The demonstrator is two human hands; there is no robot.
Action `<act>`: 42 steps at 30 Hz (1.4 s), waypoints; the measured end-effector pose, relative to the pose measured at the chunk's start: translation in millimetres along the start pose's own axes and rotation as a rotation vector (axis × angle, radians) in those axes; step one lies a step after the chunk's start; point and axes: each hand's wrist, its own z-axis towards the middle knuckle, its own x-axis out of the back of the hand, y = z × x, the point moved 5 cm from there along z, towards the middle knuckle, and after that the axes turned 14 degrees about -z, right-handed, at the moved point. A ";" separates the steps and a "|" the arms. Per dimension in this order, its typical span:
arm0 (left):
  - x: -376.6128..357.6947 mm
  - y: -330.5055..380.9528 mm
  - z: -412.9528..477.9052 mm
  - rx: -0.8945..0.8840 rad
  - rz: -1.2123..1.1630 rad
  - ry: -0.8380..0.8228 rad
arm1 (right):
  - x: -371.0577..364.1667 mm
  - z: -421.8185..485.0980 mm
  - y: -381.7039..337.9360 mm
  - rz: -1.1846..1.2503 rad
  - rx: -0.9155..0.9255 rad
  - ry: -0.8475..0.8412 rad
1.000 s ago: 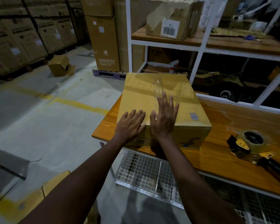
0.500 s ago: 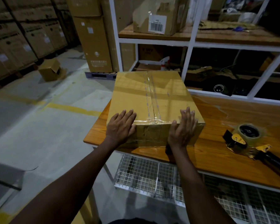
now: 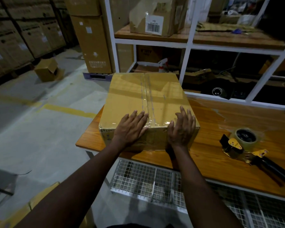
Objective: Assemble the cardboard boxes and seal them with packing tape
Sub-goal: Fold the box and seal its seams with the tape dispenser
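Box (image 3: 148,102) on table (image 3: 220,119), dispenser (image 3: 242,145) right.

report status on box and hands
Left hand, right hand flat on box near edge. Top seam taped. Tape dispenser lies apart, nothing blocking.

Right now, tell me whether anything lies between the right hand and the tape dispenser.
Nothing visible does. The right hand rests flat on the box's near right corner; the tape dispenser lies to its right on the table, with only bare wood between them.

Bare forearms (image 3: 92,175), left hand (image 3: 130,127), right hand (image 3: 181,129)
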 end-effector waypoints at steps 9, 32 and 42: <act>3.6 5.9 3.5 0.152 -0.063 0.044 | 28.9 -10.2 0.8 0.231 -0.175 -0.011; -10.7 68.8 35.1 0.431 -0.092 0.018 | -4.7 53.6 112.6 0.591 0.169 -0.842; -12.9 76.8 29.9 0.631 -0.036 -0.015 | -2.3 56.5 122.2 0.790 0.373 -1.208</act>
